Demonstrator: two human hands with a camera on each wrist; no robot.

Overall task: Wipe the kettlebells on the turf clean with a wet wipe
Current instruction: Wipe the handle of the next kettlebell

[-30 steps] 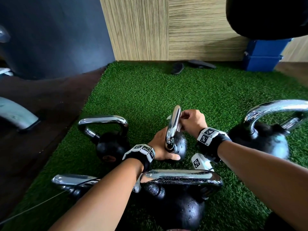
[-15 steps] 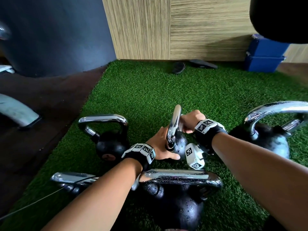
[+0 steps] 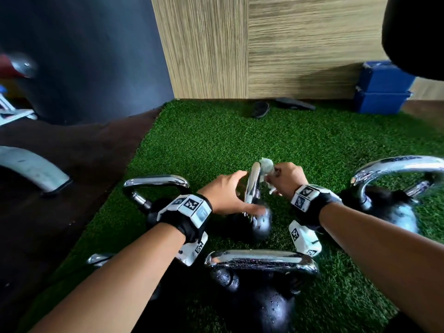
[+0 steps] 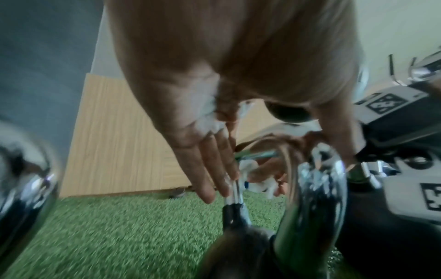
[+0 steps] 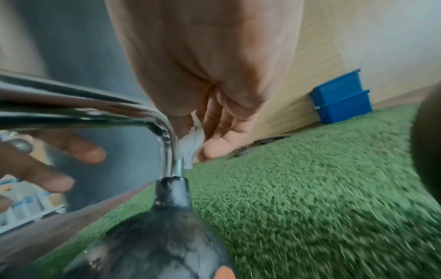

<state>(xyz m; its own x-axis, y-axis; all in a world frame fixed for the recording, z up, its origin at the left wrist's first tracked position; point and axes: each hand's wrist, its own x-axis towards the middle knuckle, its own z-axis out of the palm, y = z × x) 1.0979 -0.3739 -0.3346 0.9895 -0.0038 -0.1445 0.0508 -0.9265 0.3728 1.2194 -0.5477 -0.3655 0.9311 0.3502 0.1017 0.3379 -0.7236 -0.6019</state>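
I see green turf (image 3: 216,145) under black kettlebells (image 3: 254,227) with mirror-bright chrome handles (image 3: 253,186). The wet wipe (image 3: 266,167) is white. My wrist bands (image 3: 189,212) are black, with white blocks bearing black square-patterned markers. Behind are blue stacked bins (image 3: 382,90), a tan streaked wood-grain wall (image 3: 264,44) and a dark grey panel (image 3: 96,56).

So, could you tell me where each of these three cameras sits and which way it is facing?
Head: worn on the head, looks forward and down over the turf at the middle kettlebell; both forearms, the left hand and the right hand show.
Left wrist: looks along the left hand's straight fingers toward the chrome handle.
Right wrist: looks along the right hand, which pinches the wet wipe against the handle.
Shared: both wrist views show that handle and the wipe; head and right wrist share the blue boxes.
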